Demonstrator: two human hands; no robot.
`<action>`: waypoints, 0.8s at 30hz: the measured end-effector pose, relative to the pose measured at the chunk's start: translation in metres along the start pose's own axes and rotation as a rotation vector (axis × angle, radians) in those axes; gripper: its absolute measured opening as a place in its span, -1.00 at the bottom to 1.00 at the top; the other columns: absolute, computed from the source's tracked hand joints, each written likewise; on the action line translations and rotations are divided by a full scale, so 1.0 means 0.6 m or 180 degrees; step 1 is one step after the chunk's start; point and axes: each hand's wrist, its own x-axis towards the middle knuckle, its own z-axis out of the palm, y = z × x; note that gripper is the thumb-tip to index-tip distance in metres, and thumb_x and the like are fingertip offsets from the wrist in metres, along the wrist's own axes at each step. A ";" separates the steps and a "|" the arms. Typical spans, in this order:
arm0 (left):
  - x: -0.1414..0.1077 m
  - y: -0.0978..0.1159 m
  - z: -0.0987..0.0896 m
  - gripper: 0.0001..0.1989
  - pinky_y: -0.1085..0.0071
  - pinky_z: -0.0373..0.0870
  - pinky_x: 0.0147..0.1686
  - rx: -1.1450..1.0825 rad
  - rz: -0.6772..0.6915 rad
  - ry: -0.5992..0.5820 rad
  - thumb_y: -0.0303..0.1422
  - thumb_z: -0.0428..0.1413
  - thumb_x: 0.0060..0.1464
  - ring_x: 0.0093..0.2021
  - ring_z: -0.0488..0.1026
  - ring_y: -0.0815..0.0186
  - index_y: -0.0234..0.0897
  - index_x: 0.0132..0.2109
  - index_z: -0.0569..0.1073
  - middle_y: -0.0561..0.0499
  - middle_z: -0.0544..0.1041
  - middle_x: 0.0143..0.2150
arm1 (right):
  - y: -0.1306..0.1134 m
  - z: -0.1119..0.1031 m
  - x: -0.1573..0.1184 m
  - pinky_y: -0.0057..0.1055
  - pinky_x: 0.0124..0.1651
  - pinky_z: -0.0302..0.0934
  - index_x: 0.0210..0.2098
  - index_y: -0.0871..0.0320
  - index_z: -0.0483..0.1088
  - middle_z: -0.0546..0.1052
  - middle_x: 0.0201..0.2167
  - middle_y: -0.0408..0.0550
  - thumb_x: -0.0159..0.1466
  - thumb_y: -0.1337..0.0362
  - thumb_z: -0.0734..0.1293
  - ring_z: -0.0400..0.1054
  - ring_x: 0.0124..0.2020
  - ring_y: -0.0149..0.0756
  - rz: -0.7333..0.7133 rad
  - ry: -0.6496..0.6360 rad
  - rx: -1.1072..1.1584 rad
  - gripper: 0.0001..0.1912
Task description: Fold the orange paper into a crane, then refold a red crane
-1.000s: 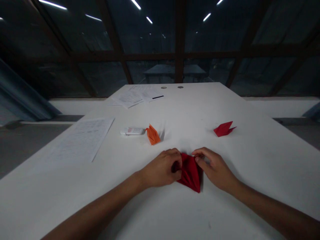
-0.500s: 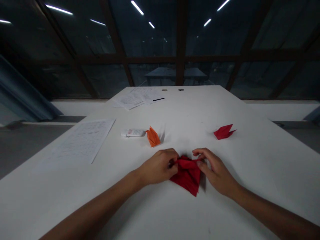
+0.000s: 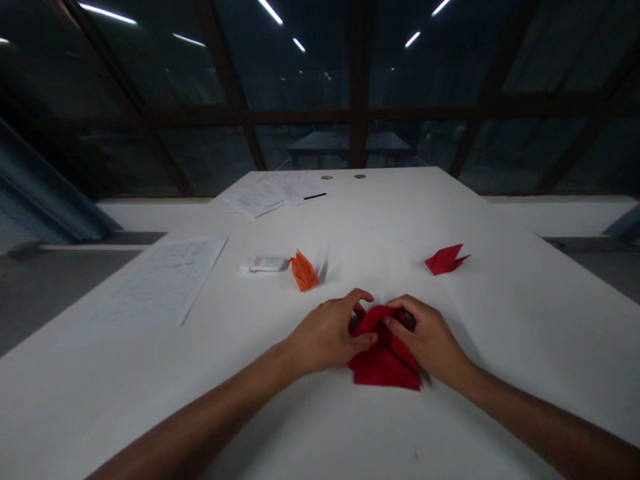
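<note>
Most of the view is taken up by a big white table, with two round discs set near its far edge. Beyond it there's a dark window split by brown frames, and bright light strips can be seen in the glass. A blue curtain is hung on the left, above grey floor.

Loose papers are spread far left, another sheet nearer. An orange folded paper is stood just beside a white handset, and a small red folded piece sits off to the right.

The larger red paper is at the near middle, between both hands. Its upper right is pinched by the right hand. The left hand is half open, thumb laid on the paper; whether it's really gripped there can't be told.
</note>
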 end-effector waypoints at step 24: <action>0.020 -0.040 0.013 -0.65 0.49 0.27 -0.46 -0.1435 -0.0376 -0.0237 -0.14 0.16 0.17 -0.45 0.39 0.36 -0.39 -0.20 0.59 0.00 0.56 -0.38 | 0.001 0.002 -0.008 -0.28 -0.15 0.29 -0.01 0.02 0.44 0.55 -0.26 -0.12 0.25 0.24 0.40 0.42 -0.25 -0.20 0.0201 0.0086 -0.0243 -0.70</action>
